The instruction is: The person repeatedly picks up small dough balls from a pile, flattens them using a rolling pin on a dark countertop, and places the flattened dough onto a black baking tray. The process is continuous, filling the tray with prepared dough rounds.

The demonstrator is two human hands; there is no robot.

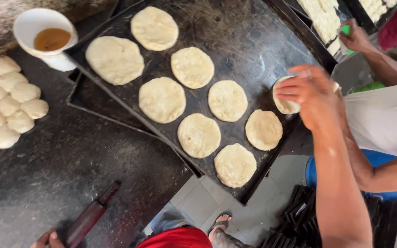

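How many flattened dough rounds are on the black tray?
9 lie flat on the tray: two far, three mid-row, four nearest. A tenth round is in the right hand at the edge.

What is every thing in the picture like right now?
Right hand: holds a flat dough round at the tray's edge.
Left hand: touches the rolling pin, which lies flat.
Dark tray: carries eight flattened rounds, lying apart.
Dough balls: unrolled, bunched together on the counter.
White bowl: upright, part full of brown liquid.
Co-worker's hand: grips something green.
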